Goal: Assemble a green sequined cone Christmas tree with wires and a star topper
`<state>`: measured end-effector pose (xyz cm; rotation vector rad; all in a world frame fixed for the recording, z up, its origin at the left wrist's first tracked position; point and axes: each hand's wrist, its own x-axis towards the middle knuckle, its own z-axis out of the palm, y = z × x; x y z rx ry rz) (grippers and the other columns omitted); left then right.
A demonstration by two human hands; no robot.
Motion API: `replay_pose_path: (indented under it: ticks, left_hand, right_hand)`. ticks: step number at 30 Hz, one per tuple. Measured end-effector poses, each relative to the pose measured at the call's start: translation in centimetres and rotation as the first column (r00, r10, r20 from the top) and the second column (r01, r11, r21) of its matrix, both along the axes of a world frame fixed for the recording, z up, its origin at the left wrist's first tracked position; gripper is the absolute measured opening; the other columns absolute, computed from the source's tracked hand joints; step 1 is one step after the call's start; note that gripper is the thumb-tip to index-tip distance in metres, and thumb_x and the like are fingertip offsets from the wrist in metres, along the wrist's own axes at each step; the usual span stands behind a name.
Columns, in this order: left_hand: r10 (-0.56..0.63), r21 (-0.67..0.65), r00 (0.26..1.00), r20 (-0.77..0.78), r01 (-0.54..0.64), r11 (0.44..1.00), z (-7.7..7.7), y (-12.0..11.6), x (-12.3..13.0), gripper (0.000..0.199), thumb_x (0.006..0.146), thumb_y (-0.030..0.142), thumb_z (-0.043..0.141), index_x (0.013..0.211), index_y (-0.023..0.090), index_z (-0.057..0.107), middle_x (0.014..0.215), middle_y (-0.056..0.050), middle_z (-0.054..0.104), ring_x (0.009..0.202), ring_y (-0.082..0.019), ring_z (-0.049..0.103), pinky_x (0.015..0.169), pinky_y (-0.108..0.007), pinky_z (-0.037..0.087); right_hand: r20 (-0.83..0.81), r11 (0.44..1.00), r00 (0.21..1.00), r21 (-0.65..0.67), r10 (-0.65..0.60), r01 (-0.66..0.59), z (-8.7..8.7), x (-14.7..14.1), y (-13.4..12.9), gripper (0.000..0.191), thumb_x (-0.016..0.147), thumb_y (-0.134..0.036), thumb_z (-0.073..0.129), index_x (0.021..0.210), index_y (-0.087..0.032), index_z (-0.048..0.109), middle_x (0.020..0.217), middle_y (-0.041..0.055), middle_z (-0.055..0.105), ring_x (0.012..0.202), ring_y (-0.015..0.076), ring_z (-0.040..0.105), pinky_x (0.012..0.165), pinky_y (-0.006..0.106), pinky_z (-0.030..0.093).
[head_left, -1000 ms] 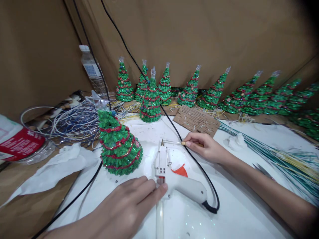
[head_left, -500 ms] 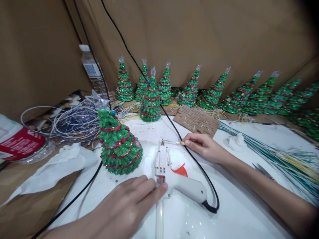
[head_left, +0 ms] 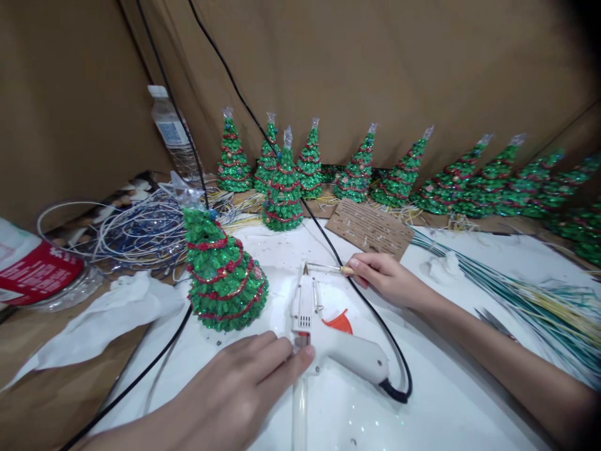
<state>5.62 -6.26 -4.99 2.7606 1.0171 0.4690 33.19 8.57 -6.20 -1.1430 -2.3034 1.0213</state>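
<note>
A white hot glue gun lies on its side on the white tabletop, nozzle pointing away from me, orange trigger to the right. A clear glue stick runs out of its rear. My left hand holds the gun's rear, thumb and fingers pressed against it. My right hand pinches the short wooden handle of a thin metal needle tool. The tool's tip meets the nozzle. Left of the gun stands a glittery green Christmas tree with red garlands and a clear star on top.
More small trees line the back by the brown wall. A cardboard piece and a bundle of green and yellow wires lie right. At left are tangled wires, crumpled white paper and bottles. A black cord crosses the table.
My right hand has shifted very slightly right, showing more of the wooden handle. The tool's tip remains at the nozzle, and my left hand stays on the glue gun.
</note>
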Motion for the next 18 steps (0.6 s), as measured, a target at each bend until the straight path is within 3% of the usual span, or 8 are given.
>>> replay_pose_path:
  ticks: [9,14,18]
  left_hand:
    - [-0.012,0.018,1.000,0.022,0.012,1.000,0.1,0.0,0.0,0.047,0.088,-0.002,0.036,0.130,0.013,0.049,0.098,-0.008,0.066,0.084,-0.020,0.063,0.074,-0.032,0.059]
    - [-0.022,0.066,1.000,0.020,0.021,0.998,-0.4,0.1,-0.1,0.053,0.083,-0.004,0.039,0.132,0.014,0.046,0.101,-0.009,0.066,0.088,-0.022,0.063,0.076,-0.035,0.060]
    - [-0.004,0.060,1.000,0.017,0.003,0.998,-0.5,0.0,-0.3,0.064,0.077,-0.008,0.038,0.135,0.018,0.042,0.106,-0.008,0.065,0.093,-0.022,0.063,0.079,-0.035,0.059]
  right_hand:
    - [-0.054,0.995,0.994,-0.020,-0.097,0.096,-0.3,-0.5,-0.3,0.048,0.095,-0.057,0.035,0.070,-0.019,0.048,0.060,-0.0042,0.035,0.054,0.0108,0.033,0.052,0.025,0.027]
    - [-0.059,0.994,0.993,0.001,-0.105,0.106,1.1,-1.1,-0.8,0.036,0.092,-0.051,0.047,0.084,-0.018,0.056,0.071,-0.0011,0.050,0.065,0.0129,0.044,0.060,0.025,0.034]
    - [-0.069,0.989,0.988,0.043,-0.136,0.139,2.5,-1.3,-1.3,0.029,0.089,-0.046,0.054,0.084,-0.018,0.056,0.070,-0.0016,0.050,0.065,0.0127,0.043,0.060,0.025,0.033]
